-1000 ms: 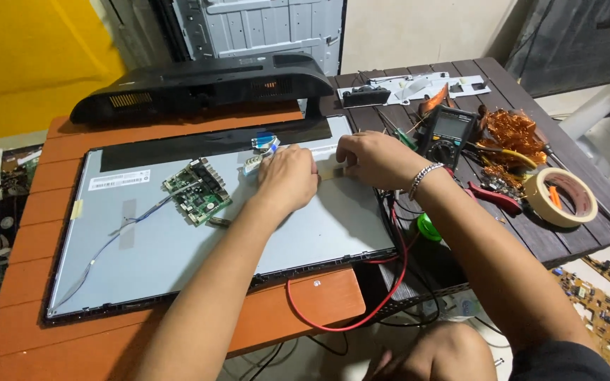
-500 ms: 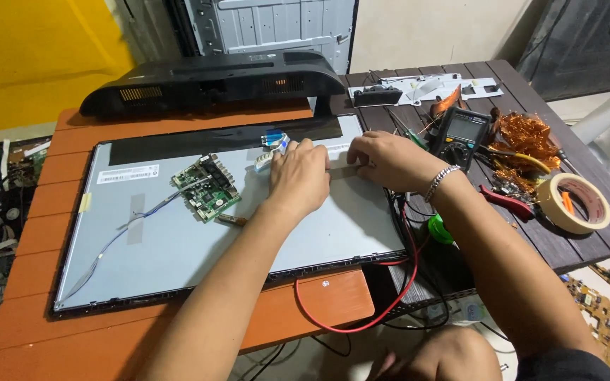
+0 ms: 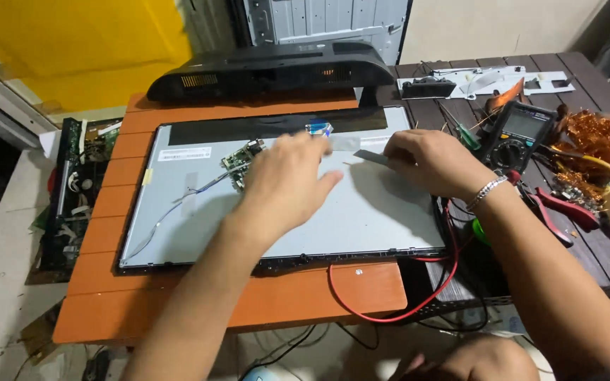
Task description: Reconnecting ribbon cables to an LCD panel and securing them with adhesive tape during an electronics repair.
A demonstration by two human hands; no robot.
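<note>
My right grip [image 3: 432,164] pinches a thin grey strip [image 3: 373,156] against the grey metal back of the flat display panel [image 3: 361,212]. My left grip [image 3: 287,185] hovers open, fingers spread, beside the small green circuit board [image 3: 240,156]. A white rectangular label [image 3: 183,154] sits near the panel's upper-left corner. The panel nearly fills the orange surface [image 3: 284,296]; bare room remains along its near edge.

Both my forearms bare, no sleeves in view. Left hand [image 3: 287,185] plain, no ring, no band. Right hand [image 3: 435,164]: silver beaded chain bracelet [image 3: 487,190] at the wrist, nothing else worn
</note>
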